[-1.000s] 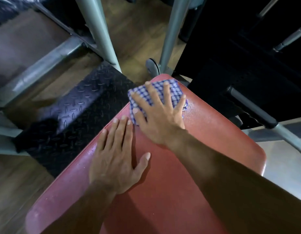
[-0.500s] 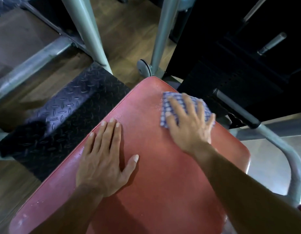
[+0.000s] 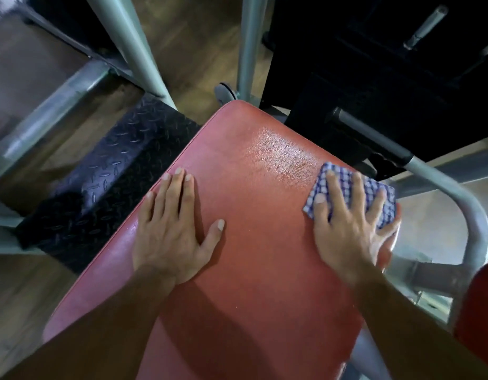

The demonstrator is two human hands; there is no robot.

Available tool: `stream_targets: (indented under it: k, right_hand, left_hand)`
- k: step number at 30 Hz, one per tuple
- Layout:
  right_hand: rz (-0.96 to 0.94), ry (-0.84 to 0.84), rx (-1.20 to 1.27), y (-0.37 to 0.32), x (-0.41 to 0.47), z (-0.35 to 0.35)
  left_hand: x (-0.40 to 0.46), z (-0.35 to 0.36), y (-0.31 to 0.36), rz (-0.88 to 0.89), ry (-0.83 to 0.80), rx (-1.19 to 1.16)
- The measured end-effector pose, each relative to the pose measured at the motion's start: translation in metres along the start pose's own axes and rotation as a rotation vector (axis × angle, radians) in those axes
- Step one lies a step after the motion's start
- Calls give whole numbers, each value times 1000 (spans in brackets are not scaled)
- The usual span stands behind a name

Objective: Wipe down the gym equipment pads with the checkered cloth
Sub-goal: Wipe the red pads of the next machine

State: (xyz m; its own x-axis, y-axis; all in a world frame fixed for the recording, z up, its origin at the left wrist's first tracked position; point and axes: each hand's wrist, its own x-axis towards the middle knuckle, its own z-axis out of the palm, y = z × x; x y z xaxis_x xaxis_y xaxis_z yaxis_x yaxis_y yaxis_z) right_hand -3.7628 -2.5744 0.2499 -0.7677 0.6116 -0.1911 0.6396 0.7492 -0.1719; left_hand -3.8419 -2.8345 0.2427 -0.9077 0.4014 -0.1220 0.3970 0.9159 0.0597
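Folded checkered cloth (image 3: 344,182) lies on red pad's (image 3: 254,215) right edge.

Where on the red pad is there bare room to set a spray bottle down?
Bare on the red pad: the wide strip between the left hand and right hand, and the far end beyond the fingertips, which looks wet. Crowded: the right edge, where the right hand presses the checkered cloth flat beside the grey handle bar.

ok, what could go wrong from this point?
1. The checkered cloth sits at the right edge of the red pad under the flat right hand; another stroke outward could push it off.
2. The wet sheen could let the bracing left hand slip.
3. The grey handle beside that edge could catch the knuckles.
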Motion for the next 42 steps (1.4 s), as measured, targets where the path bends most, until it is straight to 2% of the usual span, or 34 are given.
stream_targets:
  k: [3, 4, 5, 7, 8, 9, 12, 14, 20, 23, 25, 26, 29, 30, 34, 36, 39, 40, 42]
  right_hand:
    - [-304, -68, -183, 20, -38, 5]
    - [-315, -64, -184, 30, -34, 3]
    - [-211, -54, -116, 36, -24, 0]
    - [152, -17, 151, 38, -12, -4]
    - [257, -6, 231, 33, -16, -4]
    - [245, -6, 199, 26, -28, -3]
    - [-74, -78, -51, 5, -89, 16]
    - [-184, -114, -132, -9, -106, 22]
    - [-134, -50, -4, -85, -8, 17]
    - [-441, -78, -105, -126, 2, 17]
    - [-546, -106, -130, -138, 17, 15]
    - [-522, -108, -101, -145, 30, 14]
    - [-293, -95, 16, -172, 64, 13]
    - [-297, -90, -5, -184, 68, 14]
    - [-715, -95, -165, -204, 63, 15]
    - [-660, -65, -128, -191, 72, 15]
    - [-300, -18, -2, -154, 89, 10]
    - [-234, -23, 0, -138, 88, 7]
    - [-300, -36, -69, -103, 70, 1]
  left_hand:
    - [-2, 1, -1, -4, 18, -15]
    - [-2, 1, -1, -6, 27, -23]
    - [-2, 1, -1, -8, 35, -32]
    - [-2, 3, 0, 1, 48, -48]
    - [-2, 3, -1, 6, 55, -58]
    - [-2, 3, 0, 11, 59, -67]
    - [-3, 2, 0, 9, 47, -62]
    - [-2, 2, -1, 0, 47, -51]
    - [-2, 3, 0, -7, 54, -46]
    - [-2, 3, -1, -5, 51, -46]
    - [-2, 2, -1, -11, 43, -44]
    - [-1, 2, -2, -13, 39, -47]
    - [-1, 4, -2, -7, 33, -52]
    - [0, 5, -2, -5, 31, -50]
    - [0, 4, -2, -9, 27, -45]
    - [0, 4, -2, -7, 24, -50]
    - [0, 4, -3, -3, 23, -52]
    - [0, 4, -3, 0, 15, -48]
    - [0, 3, -3, -2, 10, -37]
